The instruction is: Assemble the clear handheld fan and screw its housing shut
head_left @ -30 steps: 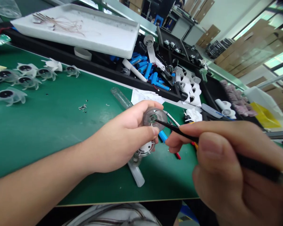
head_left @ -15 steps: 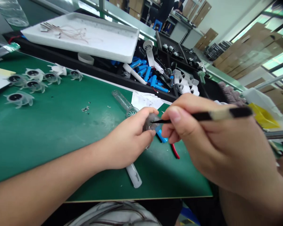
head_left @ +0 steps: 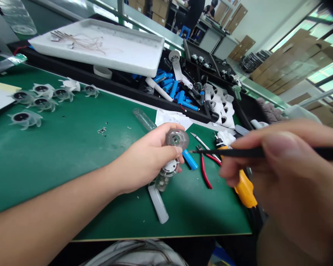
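Observation:
My left hand (head_left: pixel 147 157) is wrapped round a clear plastic handheld fan part (head_left: pixel 180 137) with a round end and a small metal centre; a white round piece (head_left: pixel 170 167) shows below my thumb. My right hand (head_left: pixel 283 166), blurred, pinches slim black tweezers (head_left: pixel 238 151), whose tip points left, apart from the fan part. A blue battery cell (head_left: pixel 191 160) lies just right of my left hand. Beneath that hand a whitish handle shell (head_left: pixel 158 207) rests on the table, and a clear handle shell (head_left: pixel 143 117) lies beyond it.
Red-handled pliers (head_left: pixel 205 173), a craft knife (head_left: pixel 204 142) and a yellow power tool (head_left: pixel 244 190) lie to the right. Fan blades (head_left: pixel 24 119) and tiny screws (head_left: pixel 102 130) sit leftward. Behind are a white foam tray (head_left: pixel 122 44) and a black bin of blue cells (head_left: pixel 166 83).
My right hand has drawn the tweezers back to the right, away from the fan part. The fan part's round end and the pliers now show more fully.

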The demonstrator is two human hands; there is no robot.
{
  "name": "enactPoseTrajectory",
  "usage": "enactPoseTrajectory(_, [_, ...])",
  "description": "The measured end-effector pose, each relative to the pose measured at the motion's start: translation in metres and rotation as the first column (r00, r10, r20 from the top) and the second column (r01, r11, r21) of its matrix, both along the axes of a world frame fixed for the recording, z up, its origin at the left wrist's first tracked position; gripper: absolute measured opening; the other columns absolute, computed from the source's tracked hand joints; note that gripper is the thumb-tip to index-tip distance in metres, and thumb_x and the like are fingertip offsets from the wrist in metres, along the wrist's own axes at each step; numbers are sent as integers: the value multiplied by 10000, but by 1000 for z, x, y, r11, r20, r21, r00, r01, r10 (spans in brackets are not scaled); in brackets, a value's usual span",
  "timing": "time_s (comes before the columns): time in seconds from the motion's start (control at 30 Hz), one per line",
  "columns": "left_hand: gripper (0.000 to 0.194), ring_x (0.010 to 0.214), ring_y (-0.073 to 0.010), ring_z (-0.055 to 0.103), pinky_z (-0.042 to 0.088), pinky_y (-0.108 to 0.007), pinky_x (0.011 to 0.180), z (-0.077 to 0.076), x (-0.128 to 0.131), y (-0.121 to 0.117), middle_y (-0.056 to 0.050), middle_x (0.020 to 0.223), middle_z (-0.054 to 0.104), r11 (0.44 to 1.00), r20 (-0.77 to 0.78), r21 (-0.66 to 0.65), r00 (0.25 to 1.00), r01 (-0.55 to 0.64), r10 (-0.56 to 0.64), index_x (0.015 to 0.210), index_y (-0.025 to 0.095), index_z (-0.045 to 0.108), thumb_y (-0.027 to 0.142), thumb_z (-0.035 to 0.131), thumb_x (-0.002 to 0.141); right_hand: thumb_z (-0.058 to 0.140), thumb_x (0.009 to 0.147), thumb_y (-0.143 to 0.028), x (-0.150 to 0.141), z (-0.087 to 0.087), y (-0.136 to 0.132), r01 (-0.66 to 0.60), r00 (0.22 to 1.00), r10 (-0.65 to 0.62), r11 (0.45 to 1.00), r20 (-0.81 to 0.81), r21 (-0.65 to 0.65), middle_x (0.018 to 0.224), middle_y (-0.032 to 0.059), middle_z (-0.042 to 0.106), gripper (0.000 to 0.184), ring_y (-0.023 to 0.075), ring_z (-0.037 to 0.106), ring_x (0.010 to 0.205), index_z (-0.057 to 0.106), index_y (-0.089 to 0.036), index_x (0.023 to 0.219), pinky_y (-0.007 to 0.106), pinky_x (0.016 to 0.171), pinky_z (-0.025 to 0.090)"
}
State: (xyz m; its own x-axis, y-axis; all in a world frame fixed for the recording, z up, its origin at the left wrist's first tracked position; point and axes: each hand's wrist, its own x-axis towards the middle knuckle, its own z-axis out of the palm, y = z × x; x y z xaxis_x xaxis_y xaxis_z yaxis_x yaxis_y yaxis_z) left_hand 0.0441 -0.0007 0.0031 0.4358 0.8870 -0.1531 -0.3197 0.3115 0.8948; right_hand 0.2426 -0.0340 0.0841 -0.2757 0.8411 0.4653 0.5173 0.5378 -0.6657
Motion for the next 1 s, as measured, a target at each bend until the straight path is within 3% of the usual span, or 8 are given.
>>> enactPoseTrajectory(0.1, [276, 746, -174, 660, 534, -321, 682, 0, 0, 2, -42, 1005, 662, 995, 81, -63, 994, -71, 76, 1146, 217, 586, 164, 627, 878, 555, 1000, -357, 27, -11, 8, -139, 958, 78, 967, -275, -212, 485, -29, 584, 211, 159, 534, 337, 728, -248, 945, 268, 315, 425])
enactPoseTrajectory(0.17, [252, 777, -195, 673, 558, -338, 703, 1, 0, 2, -72, 1033, 666, 988, 141, -117, 983, -102, 118, 1166, 190, 609, 215, 600, 916, 604, 972, -339, 42, -29, 19, 19, 960, -87, 969, -267, -247, 589, -17, 639, 136, 175, 611, 475, 710, -256, 952, 283, 424, 477])
enactPoseTrajectory(0.23, [280, 807, -218, 677, 570, -357, 732, 1, 1, 2, -101, 1020, 676, 982, 202, -153, 969, -114, 144, 1215, 153, 614, 261, 527, 972, 605, 970, -303, 49, -51, 30, 159, 987, -159, 970, 16, -183, 796, 17, 710, 118, 196, 681, 722, 709, -248, 959, 328, 639, 547])
enactPoseTrajectory(0.37, [329, 840, -222, 667, 567, -351, 773, 0, 4, 1, -141, 1052, 688, 984, 297, -124, 942, -127, 159, 1256, 90, 611, 252, 465, 1011, 621, 952, -326, 44, -70, 33, 103, 898, -36, 986, 439, -130, 1191, 107, 662, 199, 290, 615, 1138, 705, -204, 1085, 477, 964, 481])
enactPoseTrajectory(0.47, [316, 817, -196, 657, 549, -321, 791, -2, 4, 0, -124, 1035, 697, 989, 301, -93, 944, -116, 139, 1253, 98, 624, 255, 507, 1006, 583, 966, -233, 25, -59, 16, 95, 924, -129, 989, 359, 110, 1122, 105, 632, 163, 241, 610, 1057, 706, -179, 1058, 408, 884, 489])
enactPoseTrajectory(0.57, [310, 865, -180, 644, 533, -284, 801, -3, 3, -1, -98, 1040, 699, 992, 295, -79, 949, -94, 113, 1259, 140, 641, 293, 551, 1004, 542, 963, -137, -2, -49, 4, -28, 931, -59, 973, 361, 230, 987, 91, 606, 227, 209, 578, 902, 700, -162, 1124, 373, 752, 468])
enactPoseTrajectory(0.8, [292, 945, -160, 607, 505, -259, 856, -6, 1, -1, -56, 1026, 690, 992, 268, -62, 956, -108, 120, 1224, 183, 680, 344, 613, 990, 504, 979, -149, -27, -60, 11, -54, 879, -83, 962, 470, 269, 855, 100, 581, 303, 228, 507, 772, 690, -104, 1213, 398, 675, 407])
enactPoseTrajectory(1.0, [287, 946, -148, 609, 501, -253, 831, -9, -1, 0, -31, 1076, 702, 994, 180, 6, 978, -108, 105, 1226, 239, 689, 373, 644, 976, 469, 983, -167, -28, -59, 13, -56, 888, -19, 988, 460, 147, 810, 77, 569, 244, 217, 495, 752, 695, -120, 1061, 370, 664, 367])
